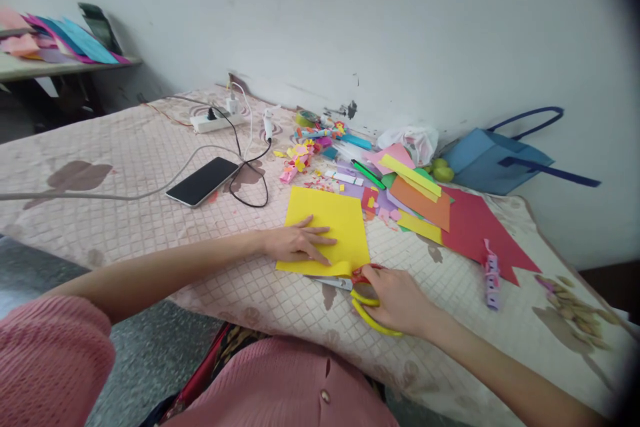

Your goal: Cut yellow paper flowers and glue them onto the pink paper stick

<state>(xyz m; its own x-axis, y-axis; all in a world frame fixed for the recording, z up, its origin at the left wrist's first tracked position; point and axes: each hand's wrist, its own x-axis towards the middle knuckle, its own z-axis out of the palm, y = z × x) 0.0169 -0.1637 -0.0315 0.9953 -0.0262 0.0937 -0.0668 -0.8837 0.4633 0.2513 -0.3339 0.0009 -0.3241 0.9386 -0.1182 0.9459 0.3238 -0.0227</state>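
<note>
Pressing flat on the yellow sheet [334,220], the left hand [299,243] lies with its fingers spread across the sheet's lower left part, holding it down against the bed [125,167], which is covered in a pink quilted spread. The right hand [397,300] is closed through the yellow handles of a pair of scissors [357,288], whose blades point left along the near edge of the yellow sheet, right at the paper; whether the blades are parted cannot be told from this view. The two hands sit close together, the right just below and to the right of the left.

Beyond the sheet lies a scatter of coloured paper: an orange piece [423,203], yellow strips [411,175], a large red sheet [480,227] and small cuttings [305,155]. A green marker [369,175] rests among them. To the left, a black phone [203,181] lies face up with a cable running from it toward a white power strip [217,121]. A blue bag [493,159] leans by the wall, with green fruit [440,170] and a white plastic bag [413,140] next to it. A folded lilac paper chain [491,275] lies right of the red sheet. The person wears a pink knitted top [280,387].
</note>
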